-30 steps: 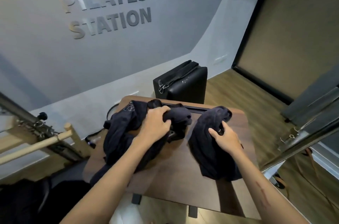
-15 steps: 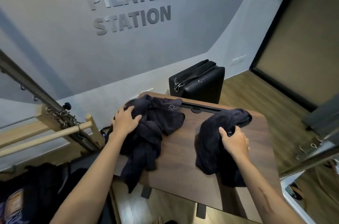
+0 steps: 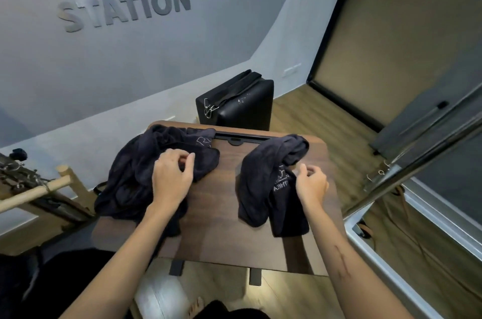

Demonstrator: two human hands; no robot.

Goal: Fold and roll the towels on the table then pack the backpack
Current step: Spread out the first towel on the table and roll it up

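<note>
left hand over left dark towel, fingers curled, grip on cloth unclear. right hand pinches right dark towel edge. both on wooden table.

Both towels are super dark, navy going on black. The left towel has a bit of pale stitched lettering near its top edge, and the right towel shows pale lettering too, upside down. The tabletop is a dark walnut brown with visible wood grain and a black slot along the far edge. Behind it sits a plain black case with silver clips. The wall is flat grey with darker grey raised letters, and the floor is mid-brown wood planks.
</note>
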